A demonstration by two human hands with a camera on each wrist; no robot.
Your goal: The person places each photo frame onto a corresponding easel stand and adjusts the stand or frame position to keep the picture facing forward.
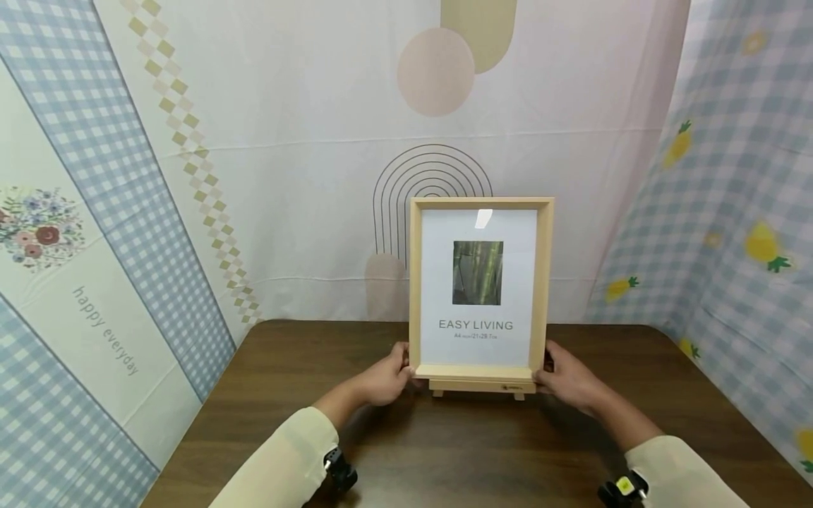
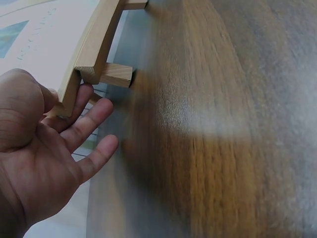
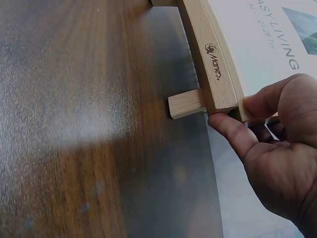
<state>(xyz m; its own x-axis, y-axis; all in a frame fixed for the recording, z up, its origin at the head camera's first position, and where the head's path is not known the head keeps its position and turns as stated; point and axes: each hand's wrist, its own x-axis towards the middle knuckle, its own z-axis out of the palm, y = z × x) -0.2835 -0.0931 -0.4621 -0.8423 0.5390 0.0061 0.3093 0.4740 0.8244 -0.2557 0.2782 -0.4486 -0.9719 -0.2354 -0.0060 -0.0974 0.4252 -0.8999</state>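
Observation:
A light wooden picture frame [image 1: 416, 282] with a white sheet reading "EASY LIVING" stands upright on a small wooden easel [image 1: 483, 386]. At its lower left corner my left hand [image 1: 385, 375] pinches the frame between thumb and index finger; the other fingers spread below, as the left wrist view shows. My right hand [image 1: 569, 377] grips the lower right corner, thumb on the front. In the right wrist view one fingertip touches the end of the easel's ledge [image 3: 214, 69], which bears a printed logo. Two short easel feet [image 3: 185, 103] rest on the table.
The brown wooden table [image 1: 305, 395] extends around the easel, its back edge close behind. A patterned cloth [image 1: 305, 212] hangs behind it, with a blue checked cloth [image 1: 749, 296] on the right. Each forearm wears a black wrist camera [image 1: 341, 471].

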